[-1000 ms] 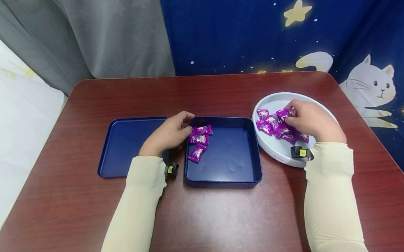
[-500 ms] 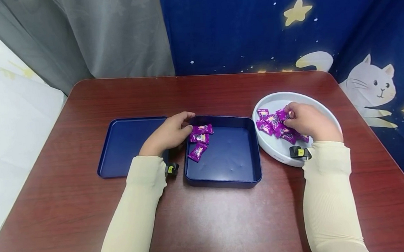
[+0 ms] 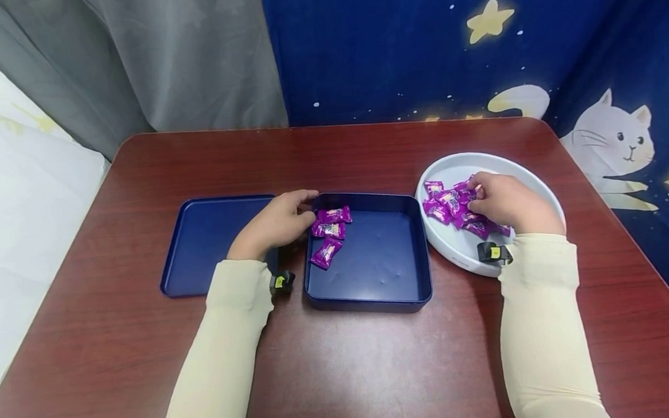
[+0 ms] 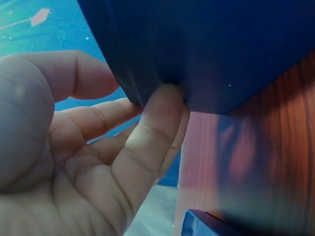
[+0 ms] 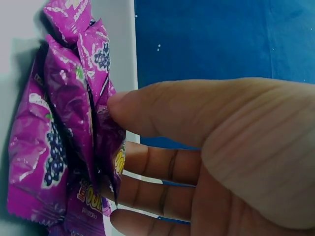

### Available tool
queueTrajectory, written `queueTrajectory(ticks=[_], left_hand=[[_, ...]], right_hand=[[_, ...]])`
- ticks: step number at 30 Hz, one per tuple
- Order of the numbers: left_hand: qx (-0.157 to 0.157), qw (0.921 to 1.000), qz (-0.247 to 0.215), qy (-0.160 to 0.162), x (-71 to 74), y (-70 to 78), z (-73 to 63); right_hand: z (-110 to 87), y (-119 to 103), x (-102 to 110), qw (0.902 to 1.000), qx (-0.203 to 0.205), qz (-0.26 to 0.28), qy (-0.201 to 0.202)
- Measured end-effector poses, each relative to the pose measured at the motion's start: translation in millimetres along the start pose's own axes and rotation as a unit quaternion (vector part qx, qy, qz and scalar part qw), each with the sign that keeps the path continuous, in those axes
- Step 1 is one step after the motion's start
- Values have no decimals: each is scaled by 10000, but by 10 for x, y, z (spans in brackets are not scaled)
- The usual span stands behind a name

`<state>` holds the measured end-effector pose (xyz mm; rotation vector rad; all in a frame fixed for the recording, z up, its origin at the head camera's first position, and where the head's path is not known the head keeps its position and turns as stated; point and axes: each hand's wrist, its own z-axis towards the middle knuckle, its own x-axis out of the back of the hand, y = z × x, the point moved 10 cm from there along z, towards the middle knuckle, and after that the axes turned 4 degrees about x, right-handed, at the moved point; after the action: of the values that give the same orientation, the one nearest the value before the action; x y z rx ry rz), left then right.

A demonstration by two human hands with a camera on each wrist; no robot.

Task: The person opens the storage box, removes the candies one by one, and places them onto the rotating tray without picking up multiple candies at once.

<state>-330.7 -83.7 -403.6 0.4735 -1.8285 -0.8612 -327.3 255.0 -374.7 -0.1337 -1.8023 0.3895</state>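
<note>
My left hand (image 3: 277, 223) holds the far left corner of an open navy box (image 3: 373, 258). In the left wrist view, its thumb tip meets an edge of the box (image 4: 236, 54) while a finger (image 4: 152, 130) touches the outer wall. Inside, along the left side, lie 3 purple wrapped candies (image 3: 329, 231). My right hand (image 3: 509, 203) is over the round white tray (image 3: 460, 258), where several more purple candies (image 3: 449, 202) are heaped. Up close, thumb and fingers pinch a candy (image 5: 110, 135) at the side of the heap, its wrapper partly hidden by the thumb.
A flat navy lid (image 3: 209, 244) lies left of the box, partly covered by the left hand and forearm. The white tray stands right beside the box on the reddish-brown table (image 3: 375, 374). Curtains (image 3: 416, 48) hang behind the table's far edge.
My right hand has shifted slightly left over the candy heap, its fingers staying among the wrappers. My left hand and the candies in the box look the same.
</note>
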Motion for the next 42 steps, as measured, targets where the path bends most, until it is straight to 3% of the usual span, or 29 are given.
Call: queueTrajectory(ticks=[6, 21, 33, 42], left_hand=[[201, 9996, -206, -45, -22, -57, 4], [130, 9999, -73, -69, -22, -23, -6], [209, 9993, -296, -56, -31, -48, -42], [259, 9988, -418, -26, -63, -40, -91]], right_hand=[[2, -16, 0, 10000, 11, -35, 53], [-43, -204, 103, 9994, 202, -87, 248], [-94, -766, 239, 9936, 960, -226, 555], [-87, -1307, 151, 9838, 1718, -241, 443]])
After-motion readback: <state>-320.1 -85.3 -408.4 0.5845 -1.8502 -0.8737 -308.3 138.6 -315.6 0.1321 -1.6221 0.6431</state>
